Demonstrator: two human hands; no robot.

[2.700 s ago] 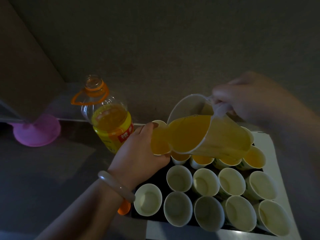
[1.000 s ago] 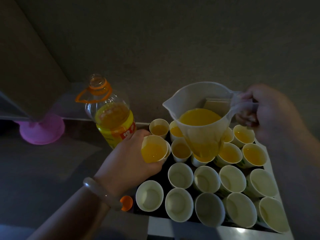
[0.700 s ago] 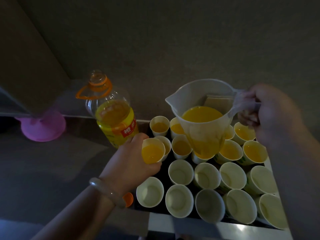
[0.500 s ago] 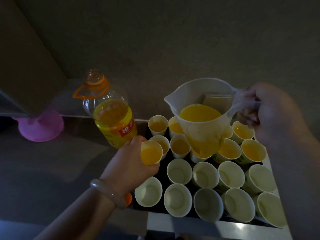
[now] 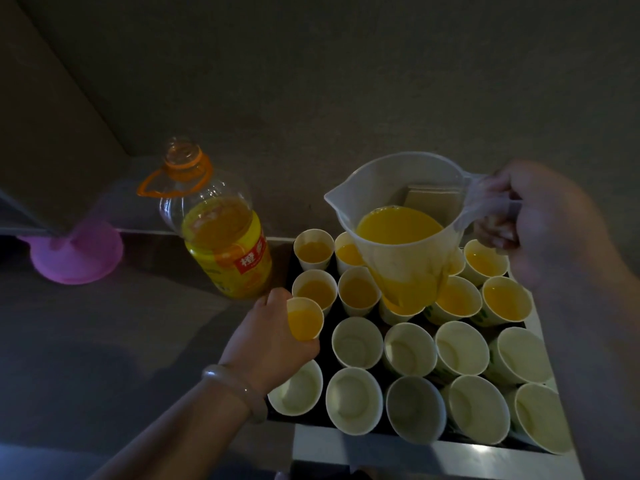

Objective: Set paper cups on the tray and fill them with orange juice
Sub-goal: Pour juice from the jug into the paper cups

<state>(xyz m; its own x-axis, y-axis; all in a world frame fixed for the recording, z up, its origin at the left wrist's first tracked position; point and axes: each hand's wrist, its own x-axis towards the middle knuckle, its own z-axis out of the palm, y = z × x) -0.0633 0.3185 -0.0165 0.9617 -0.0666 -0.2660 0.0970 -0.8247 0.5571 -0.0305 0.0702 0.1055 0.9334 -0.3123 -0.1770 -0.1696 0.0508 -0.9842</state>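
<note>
The room is dim. At the far left a pink round thing [image 5: 78, 252], lid or dish, hard to tell, lies flat on the dark counter [image 5: 104, 341]. A short stub stands at its middle. Its far edge is hidden by a tall brownish panel [image 5: 52, 116] filling the left corner. Behind the counter rises a plain grey wall [image 5: 346, 81], with a low pale ledge [image 5: 138, 216] along its foot.
</note>
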